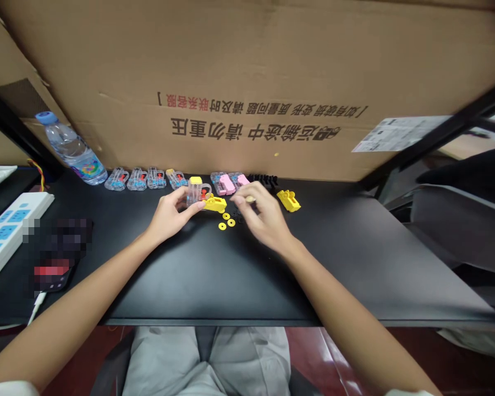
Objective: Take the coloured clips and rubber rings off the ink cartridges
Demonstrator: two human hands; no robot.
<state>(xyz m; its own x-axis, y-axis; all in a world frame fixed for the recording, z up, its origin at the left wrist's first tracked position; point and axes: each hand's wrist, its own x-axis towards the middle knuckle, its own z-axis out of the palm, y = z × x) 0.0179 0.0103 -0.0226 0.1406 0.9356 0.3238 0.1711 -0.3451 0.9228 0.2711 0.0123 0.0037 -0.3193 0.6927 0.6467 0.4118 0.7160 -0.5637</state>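
Seen from the head camera, the left hand is partly closed, with its fingertips and thumb around a clear plastic casing topped by a yellow cap, holding it upright just above the black desk. Directly right of those fingertips, a yellow plastic piece lies on the desk, touching or nearly touching the casing. The right hand is curled, its thumb and forefinger pinched on a small pale yellow piece, though the fingers hide most of it. Below and left of that hand lie three yellow washers and a small cluster of black parts. Beyond its fingertips are two pink-and-clear pieces and a black comb-like part, while a second yellow plastic piece sits to its right. Farther left of the left hand, four clear casings with blue and red insides stand in a row. Past them are a water bottle lying tilted and a white power strip, beside a pixelated object. A large cardboard box stands behind everything.
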